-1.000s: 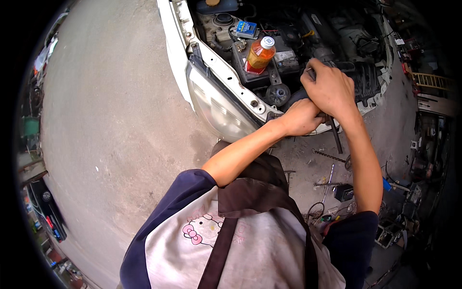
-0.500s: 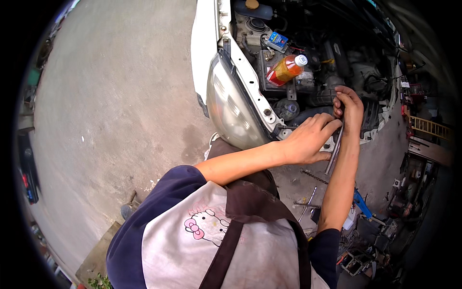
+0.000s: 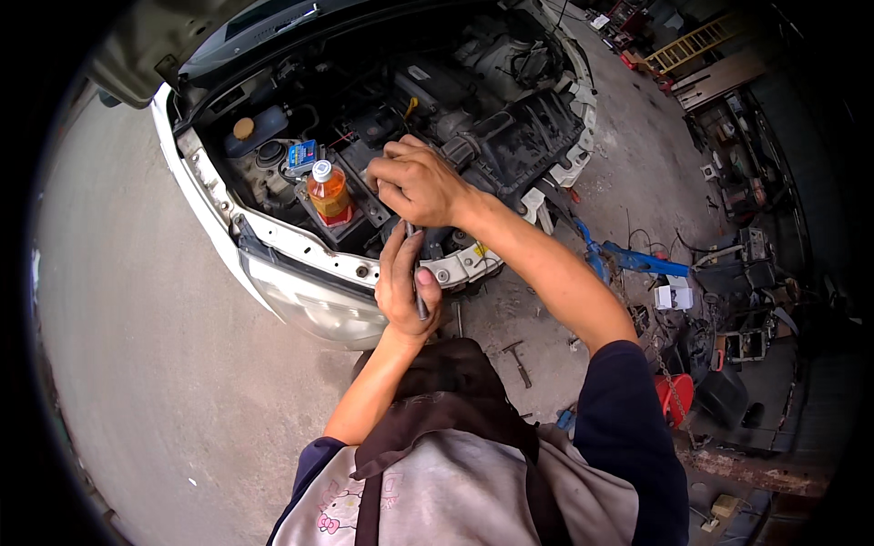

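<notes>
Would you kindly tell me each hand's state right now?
Left hand: loosely closed, holding a metal rod.
Right hand: curled; whether it grips anything cannot be told.

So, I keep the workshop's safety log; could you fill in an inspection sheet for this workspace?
Surface: grey floor, a small white scrap on it.
Work items: rod, at the front of the white car; engine uncovered.
Clutter: bottle and blue box inside the car; hammer-shaped tool on the floor.
Hands: left hand holds the rod; right hand is above it, fingers curled, contents hidden.
Cables: thin red wire inside the car; others hard to make out.
Surroundings: blue frame, white box, yellow ladder.
</notes>
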Tool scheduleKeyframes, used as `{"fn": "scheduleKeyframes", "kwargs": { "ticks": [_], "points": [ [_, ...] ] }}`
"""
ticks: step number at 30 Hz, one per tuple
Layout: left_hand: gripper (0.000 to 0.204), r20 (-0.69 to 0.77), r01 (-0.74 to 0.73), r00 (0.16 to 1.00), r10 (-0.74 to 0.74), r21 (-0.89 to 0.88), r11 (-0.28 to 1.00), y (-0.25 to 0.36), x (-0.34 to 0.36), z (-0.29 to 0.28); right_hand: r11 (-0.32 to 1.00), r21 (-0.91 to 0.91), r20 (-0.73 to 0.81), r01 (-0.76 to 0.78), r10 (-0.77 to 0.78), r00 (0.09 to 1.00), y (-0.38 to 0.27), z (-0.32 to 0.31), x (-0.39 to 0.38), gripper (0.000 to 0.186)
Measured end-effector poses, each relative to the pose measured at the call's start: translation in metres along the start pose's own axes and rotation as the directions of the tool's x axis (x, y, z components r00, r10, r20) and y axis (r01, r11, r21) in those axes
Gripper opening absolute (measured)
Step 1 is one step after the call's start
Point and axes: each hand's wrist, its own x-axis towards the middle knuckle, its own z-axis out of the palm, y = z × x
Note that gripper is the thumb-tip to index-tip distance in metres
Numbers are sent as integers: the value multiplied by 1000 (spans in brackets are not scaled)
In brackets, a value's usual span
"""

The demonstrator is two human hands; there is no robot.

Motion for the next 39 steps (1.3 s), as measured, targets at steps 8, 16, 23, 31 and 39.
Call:
{"fn": "scheduleKeyframes", "kwargs": {
  "ticks": [8, 16, 23, 31, 39],
  "points": [
    [42, 396, 646, 739, -545, -645, 408, -39, 47, -13, 723, -363, -399, -588, 449, 799, -63, -8, -72, 17],
    [39, 668, 851, 504, -548, -493, 182, -51, 80, -7, 849, -353, -13, -393, 415, 910, -106, -29, -93, 25],
    [38, 215, 716, 675, -705, -421, 557, -19, 40, 13, 814, 65, 752, -577, 340, 565, -41, -43, -45, 37],
    [31, 559, 827, 552, -619, -269, 494, -26, 59, 8, 510, 705, 176, -493, 548, 818, -75, -10, -95, 35],
    [25, 859, 916, 271, -434, -93, 390, -59, 88, 17, 404, 854, -249, -328, 871, 424, -124, 49, -74, 26]
  ]
}}
